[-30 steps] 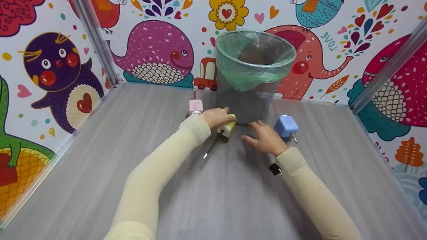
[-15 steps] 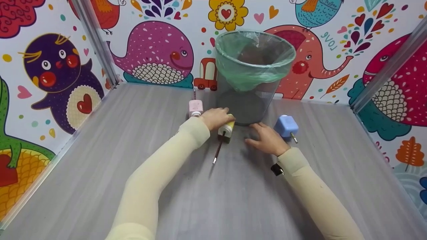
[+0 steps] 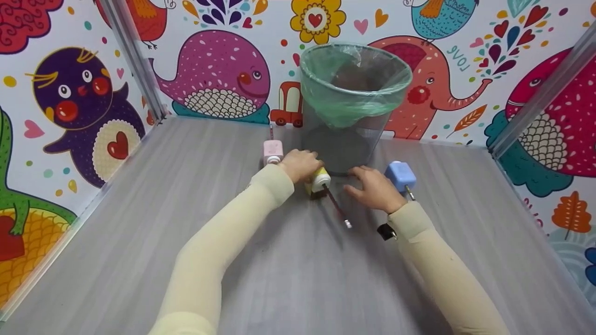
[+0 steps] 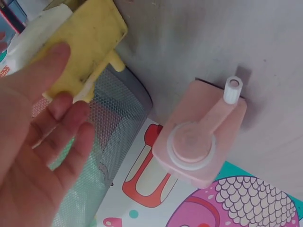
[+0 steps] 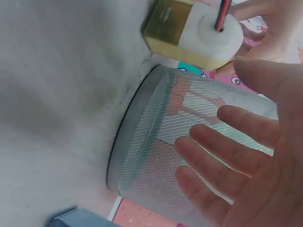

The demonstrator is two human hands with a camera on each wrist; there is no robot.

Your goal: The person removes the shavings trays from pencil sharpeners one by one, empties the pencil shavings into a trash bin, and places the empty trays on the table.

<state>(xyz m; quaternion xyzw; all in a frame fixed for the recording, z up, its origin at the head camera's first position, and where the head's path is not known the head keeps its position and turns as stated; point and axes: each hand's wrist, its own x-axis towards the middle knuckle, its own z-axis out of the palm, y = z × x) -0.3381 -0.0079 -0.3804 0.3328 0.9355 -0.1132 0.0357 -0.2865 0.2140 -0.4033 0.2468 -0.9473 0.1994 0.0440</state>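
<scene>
My left hand [image 3: 300, 165] grips a yellow pencil sharpener [image 3: 320, 178] low over the table, thumb and fingertips on its sides in the left wrist view. Out of its white front sticks a red-and-black pencil [image 3: 336, 205], its far end angled toward the lower right. Nearby, my right hand [image 3: 375, 190] holds nothing; the right wrist view shows its fingers [image 5: 215, 161] spread, in front of the mesh bin. Just left of my left hand stands a pink pencil sharpener [image 4: 203, 137] with a crank. A blue sharpener [image 3: 400, 175] with a pencil end showing sits beyond my right hand.
Directly behind both hands is a mesh waste bin [image 3: 342, 151] lined with a green bag [image 3: 358, 109]. Printed walls [image 3: 223, 70] enclose the grey table [image 3: 298, 279] at the back and sides.
The yellow sharpener has turned in my left hand, so its pencil has swung from lower left to lower right. My right hand has shifted slightly.
</scene>
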